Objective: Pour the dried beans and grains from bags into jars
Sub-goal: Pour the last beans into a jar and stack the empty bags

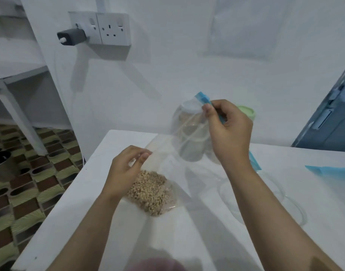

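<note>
While both hands pinch it, clear bag (160,169) sags, tan grains (151,192) pooled.

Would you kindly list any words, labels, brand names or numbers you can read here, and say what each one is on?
None can be read.
Clear bag, its blue zip strip, the two jars: no print visible.
Wall socket and plugged-in adapter: any marks are too blurred to read.

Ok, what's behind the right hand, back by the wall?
Two clear jars stand behind the right hand: a white-lidded jar, seen through the clear bag, and a green-lidded jar, mostly covered by the hand. Their contents cannot be made out.
</note>
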Demonstrator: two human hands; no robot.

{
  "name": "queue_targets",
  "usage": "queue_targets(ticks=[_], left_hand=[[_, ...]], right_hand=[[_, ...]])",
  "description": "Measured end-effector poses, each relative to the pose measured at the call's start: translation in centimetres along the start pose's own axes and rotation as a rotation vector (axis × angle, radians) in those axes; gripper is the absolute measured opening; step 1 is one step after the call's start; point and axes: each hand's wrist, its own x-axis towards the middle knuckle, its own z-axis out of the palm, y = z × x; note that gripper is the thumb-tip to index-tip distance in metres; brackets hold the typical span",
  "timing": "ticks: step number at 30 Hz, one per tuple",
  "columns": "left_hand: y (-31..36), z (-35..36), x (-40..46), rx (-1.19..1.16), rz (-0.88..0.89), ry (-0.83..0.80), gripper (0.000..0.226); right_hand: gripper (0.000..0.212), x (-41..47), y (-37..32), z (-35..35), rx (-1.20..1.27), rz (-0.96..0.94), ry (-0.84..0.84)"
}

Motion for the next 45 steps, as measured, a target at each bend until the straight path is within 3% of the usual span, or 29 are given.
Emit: queue_targets(ticks=[9, 14, 21, 24, 27, 30, 35, 45], left_hand=[[1.2, -2.7, 3.6, -0.134, 0.023, 0.073, 0.041], [4.7, -3.8, 6.7, -0.109, 0.186, -0.033, 0.029], [2.9, -4.1, 7.0, 0.012, 0.167, -0.080, 0.017], [0.0, -4.0, 5.9, 0.179, 0.146, -0.047, 0.012], [-3.5, -4.7, 4.4, 0.381, 0.066, 0.003, 0.043], [-4.7, -4.7, 2.9, 0.261, -0.087, 0.083, 0.023], [-3.1, -3.1, 1.5, -0.018, -0.327, 0.257, 0.051], [-0.7, -2.4, 2.8, -0.783, -0.432, 0.505, 0.032]], right_hand=[[0.018, 0.2, -0.3, -0.8, 0.070, 0.035, 0.023], [0.015, 1.4, -1.3, -2.6, 0.131, 0.023, 0.161], [0.015, 1.0, -0.9, -2.1, 0.131, 0.062, 0.124], [0.016, 0.6, -0.5, -2.0, 0.135, 0.092, 0.128], [0.016, 0.3, -0.3, -1.8, 0.122, 0.107, 0.161], [0.016, -0.4, -0.3, -1.4, 0.132, 0.113, 0.189], [0.015, -0.9, -0.2, -1.2, 0.117, 0.101, 0.189], [0.015, -1.4, 0.7, -1.9, 0.113, 0.102, 0.219]])
